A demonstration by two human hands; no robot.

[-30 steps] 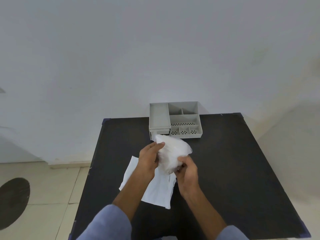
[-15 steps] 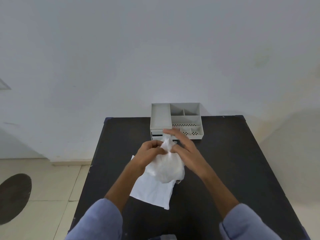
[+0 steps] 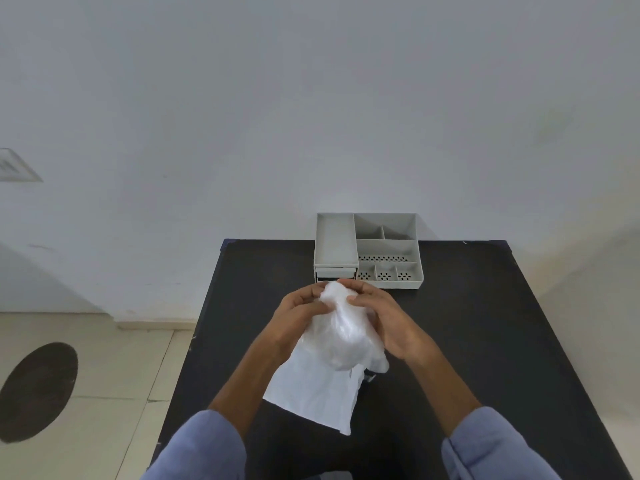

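Note:
A crumpled translucent white plastic bag [image 3: 341, 329] is held above the black table [image 3: 467, 341], between both hands. My left hand [image 3: 299, 313] grips its top left side with curled fingers. My right hand [image 3: 379, 317] curls round its top and right side, thumb pressing into the plastic. Under the bag a flat white sheet [image 3: 315, 393] lies on the table, partly hidden by the bag and my left forearm. What the bag holds cannot be seen.
A grey plastic organiser [image 3: 367, 251] with several compartments and a small drawer stands at the table's far edge against the white wall. A dark round patch [image 3: 38, 389] marks the tiled floor to the left.
My right hand has drawn its outstretched fingers back and closed over the bag's top. The bag is bunched more tightly between both hands.

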